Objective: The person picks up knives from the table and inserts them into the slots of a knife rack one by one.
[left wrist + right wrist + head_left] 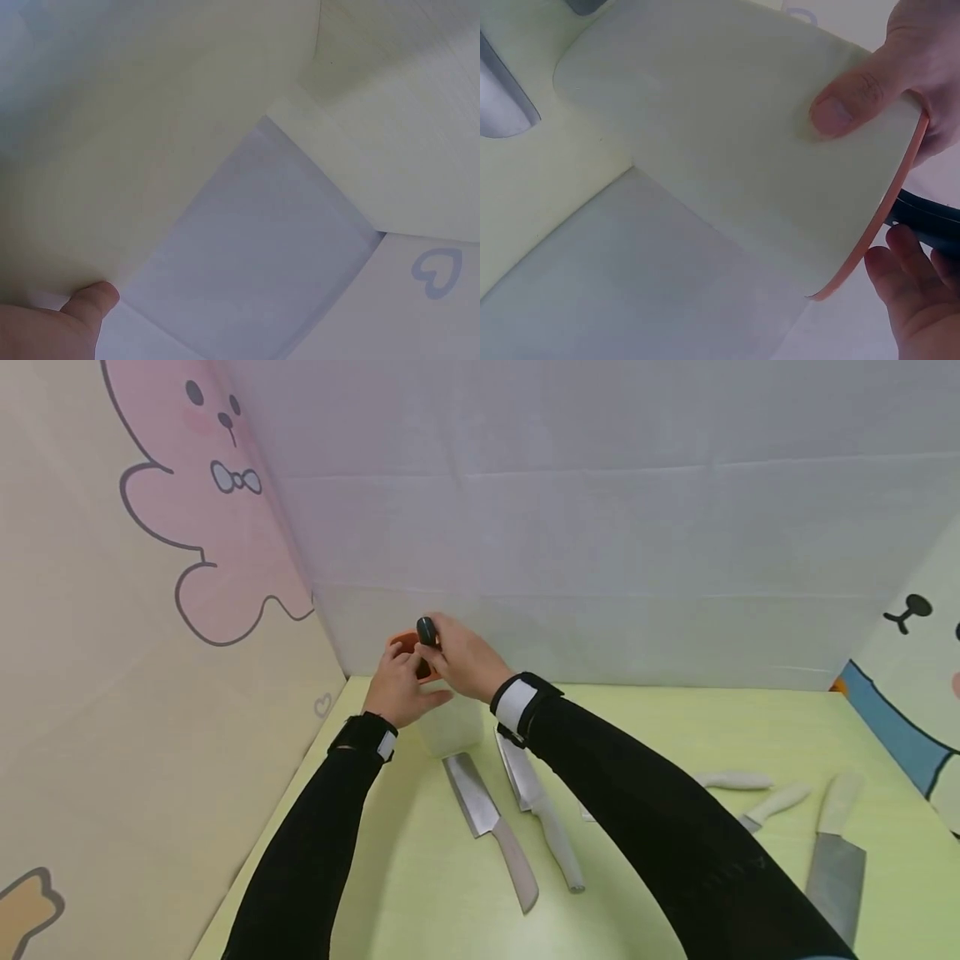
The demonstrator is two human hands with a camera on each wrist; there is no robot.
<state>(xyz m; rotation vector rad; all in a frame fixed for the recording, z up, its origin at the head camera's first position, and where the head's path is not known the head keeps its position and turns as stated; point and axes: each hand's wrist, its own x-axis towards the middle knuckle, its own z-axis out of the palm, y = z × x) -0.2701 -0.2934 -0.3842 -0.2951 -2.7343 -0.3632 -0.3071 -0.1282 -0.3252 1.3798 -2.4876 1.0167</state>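
Observation:
A pale container (453,731) (165,142) (727,127) with an orange rim (405,638) (868,234) stands at the table's back left. My left hand (397,692) (60,326) (904,75) grips it near the rim, thumb against the outer wall. Over the opening, my right hand (468,660) (922,307) holds a black handle (427,631) (930,216); whatever lies below it is hidden by hands and container. In front of the container lie a cleaver (471,795) with a pinkish-beige handle and a knife (553,831) with a light grey handle.
Right of my right sleeve lie another cleaver (837,868) and two light handles (735,780) (780,802), partly covered by the sleeve. A small white piece (587,814) shows beside that sleeve. Printed cloth walls (600,543) border the table (435,902) at the back and sides.

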